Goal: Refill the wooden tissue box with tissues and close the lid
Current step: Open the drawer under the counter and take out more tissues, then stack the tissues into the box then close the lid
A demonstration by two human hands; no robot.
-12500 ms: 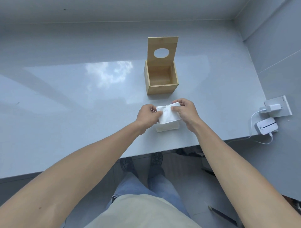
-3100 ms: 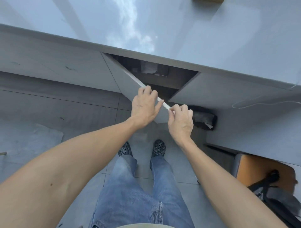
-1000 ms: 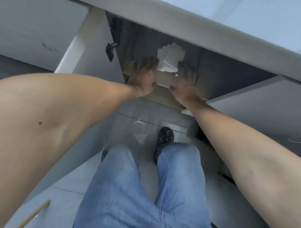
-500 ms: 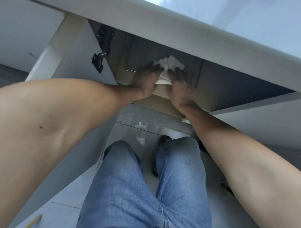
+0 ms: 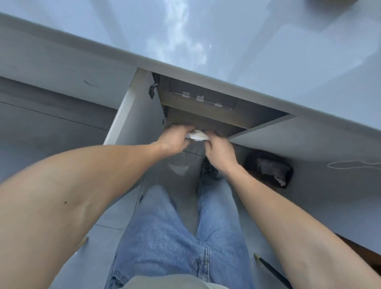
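A crumpled white bundle of tissues sits between my two hands just in front of the open cabinet under the counter. My left hand closes around its left side and my right hand grips its right side. Only a small patch of white shows between the fingers. A brown sliver at the frame's top right may be the wooden tissue box; its lid is out of view.
The grey glossy countertop juts out above the cabinet. Both cabinet doors stand open: the left door and the right door. A dark bag lies on the floor at right. My legs in jeans stand below.
My hands have pulled back out of the cabinet, bringing the tissues down and toward me. The view has lifted, so the countertop shows again.
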